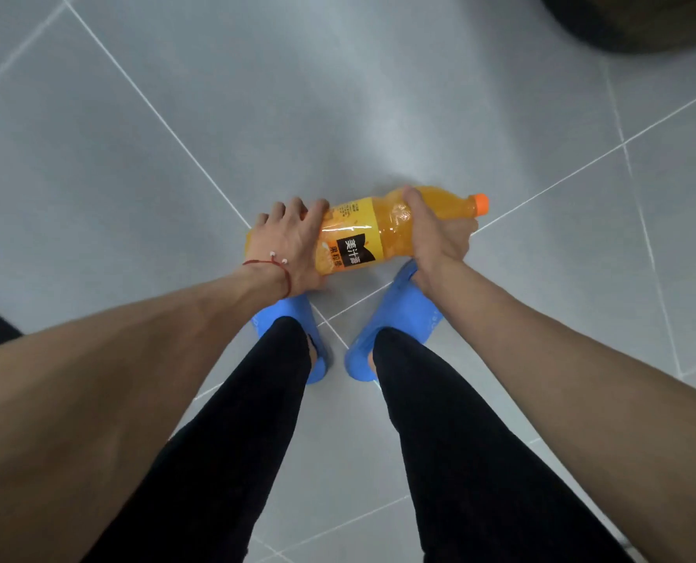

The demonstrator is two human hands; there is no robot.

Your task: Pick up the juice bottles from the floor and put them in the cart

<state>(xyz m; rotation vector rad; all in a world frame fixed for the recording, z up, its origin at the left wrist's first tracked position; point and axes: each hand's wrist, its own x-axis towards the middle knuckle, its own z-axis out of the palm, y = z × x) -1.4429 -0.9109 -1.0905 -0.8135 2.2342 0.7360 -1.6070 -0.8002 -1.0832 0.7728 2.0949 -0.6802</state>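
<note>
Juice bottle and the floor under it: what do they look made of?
The juice bottle looks like thin clear plastic, glossy: highlights glint on it and orange juice shows through. Its cap looks like opaque orange plastic. The floor is likely glazed grey tile, smooth with a soft sheen, split by pale grout lines.

The capped orange juice bottle [368, 233] lies sideways above grey tiles, cap pointing right.

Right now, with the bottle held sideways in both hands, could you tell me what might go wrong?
The juice bottle lies sideways between the left hand at its base and the right hand near the orange cap; if either grip slips, it could drop onto the blue slippers.
No cart is in view, so the person may have to turn while carrying it.
</note>
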